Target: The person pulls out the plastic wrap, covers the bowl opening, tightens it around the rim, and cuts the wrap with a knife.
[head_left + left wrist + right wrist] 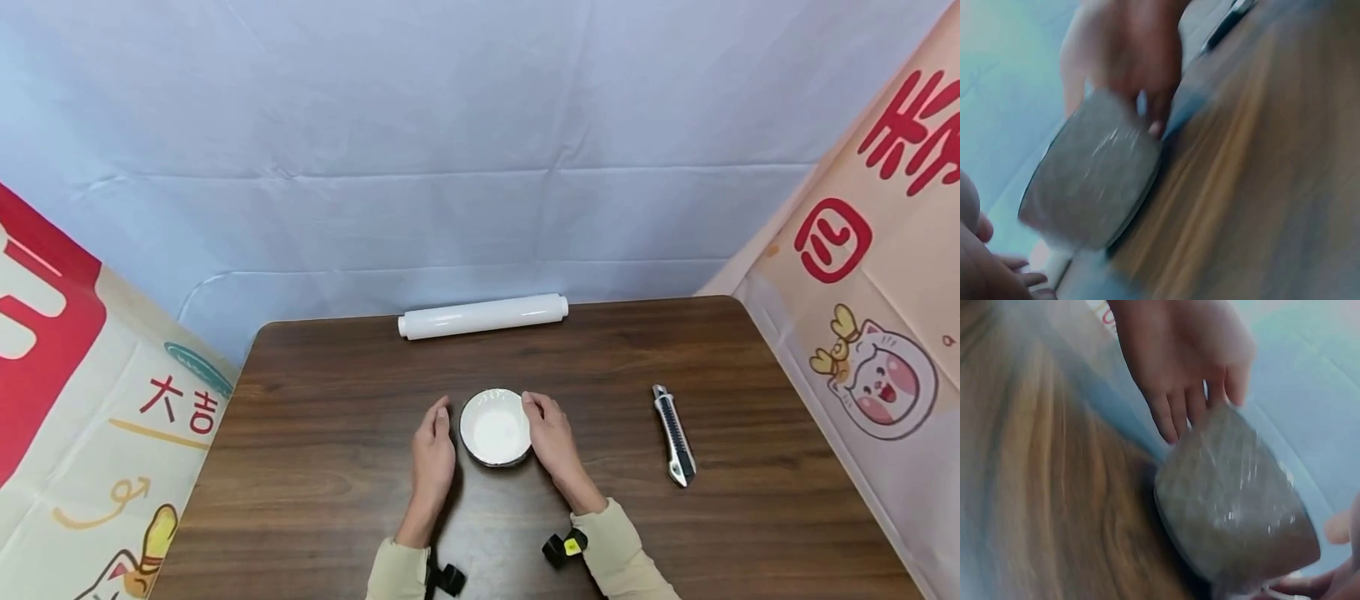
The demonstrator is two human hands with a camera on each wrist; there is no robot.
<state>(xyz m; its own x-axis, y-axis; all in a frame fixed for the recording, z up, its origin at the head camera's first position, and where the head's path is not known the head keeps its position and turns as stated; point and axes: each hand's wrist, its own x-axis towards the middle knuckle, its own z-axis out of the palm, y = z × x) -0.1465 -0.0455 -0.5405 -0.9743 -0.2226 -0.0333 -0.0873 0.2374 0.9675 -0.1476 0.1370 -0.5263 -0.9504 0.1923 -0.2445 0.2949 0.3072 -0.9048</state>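
A small round bowl (495, 427), white inside with a dark rim edge, stands upright on the table between both hands. Shiny streaks like clear film cover its outer side (1235, 494) in the right wrist view. My left hand (433, 454) is held at the bowl's left, a small gap away, fingers fairly straight. At the right side, my right hand (553, 437) touches or nearly touches the rim, thumb toward me and fingers extended along the wall. The left wrist view, blurred, shows the right hand (1129, 50) beyond the bowl (1094, 175).
A white roll (483, 317), perhaps of film, lies along the back edge of the brown wooden table (322, 400). To the right lies a utility knife (674, 436). A pale cloth hangs behind, and printed cloths hang at both sides.
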